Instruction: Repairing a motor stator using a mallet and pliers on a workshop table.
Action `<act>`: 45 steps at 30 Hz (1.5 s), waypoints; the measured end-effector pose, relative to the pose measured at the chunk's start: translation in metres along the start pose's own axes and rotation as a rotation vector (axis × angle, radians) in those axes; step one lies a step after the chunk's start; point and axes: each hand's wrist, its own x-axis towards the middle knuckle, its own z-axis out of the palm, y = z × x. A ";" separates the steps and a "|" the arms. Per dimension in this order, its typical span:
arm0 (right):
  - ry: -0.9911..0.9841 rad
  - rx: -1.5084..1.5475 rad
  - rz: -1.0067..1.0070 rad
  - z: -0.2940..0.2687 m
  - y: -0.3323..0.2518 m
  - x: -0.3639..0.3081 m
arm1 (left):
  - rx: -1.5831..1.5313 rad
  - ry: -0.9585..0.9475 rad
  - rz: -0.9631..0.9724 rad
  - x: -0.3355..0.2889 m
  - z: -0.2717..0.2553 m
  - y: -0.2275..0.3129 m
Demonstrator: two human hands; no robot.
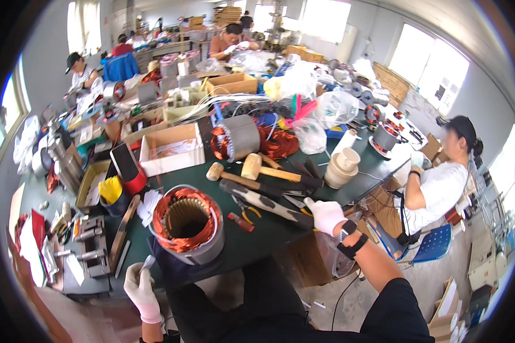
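Note:
A motor stator (214, 243) with orange-red copper windings stands upright on the green table in front of me. My left hand (142, 294), in a white glove, is at the table edge beside it, pinching a small whitish strip (148, 262). My right hand (328, 217), gloved too, reaches over the table's right part with a finger stretched out; its other fingers are partly hidden. Just beside it lies a metal cutting tool (294, 201), and I cannot tell if they touch. Yellow-handled pliers (250, 215) and a red-handled small tool (240, 223) lie between stator and right hand.
Mallets (252, 167), a long grey-black tool (269, 204) and a second stator (237, 139) lie beyond. A white box (171, 150), a cup with yellow material (113, 195) and a metal fixture (92, 246) stand left. A seated co-worker (438, 183) is at right; others work farther back.

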 end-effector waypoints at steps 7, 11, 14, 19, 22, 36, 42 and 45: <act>0.053 -0.027 0.142 -0.007 0.034 -0.041 | -0.268 -0.299 -0.213 -0.018 0.018 0.065; 0.308 0.136 0.219 -0.029 0.021 -0.051 | -0.314 -0.322 -0.310 -0.020 0.029 0.085; 0.407 0.370 0.042 -0.076 -0.047 -0.071 | -0.312 -0.390 -0.310 -0.026 0.037 0.092; 0.361 0.320 -0.426 -0.121 -0.143 -0.086 | -0.321 -0.529 -0.342 -0.037 0.043 0.097; 0.414 0.250 -0.537 -0.126 -0.160 -0.088 | -0.312 -0.596 -0.346 -0.041 0.046 0.101; 0.428 0.063 -0.708 -0.125 -0.157 -0.092 | -0.541 -0.724 -0.489 -0.045 0.040 0.102; 0.369 0.135 -0.715 -0.121 -0.159 -0.096 | -0.613 -0.732 -0.493 -0.046 0.041 0.097; 0.330 0.208 -0.677 -0.116 -0.160 -0.097 | -0.520 -0.732 -0.507 -0.044 0.043 0.098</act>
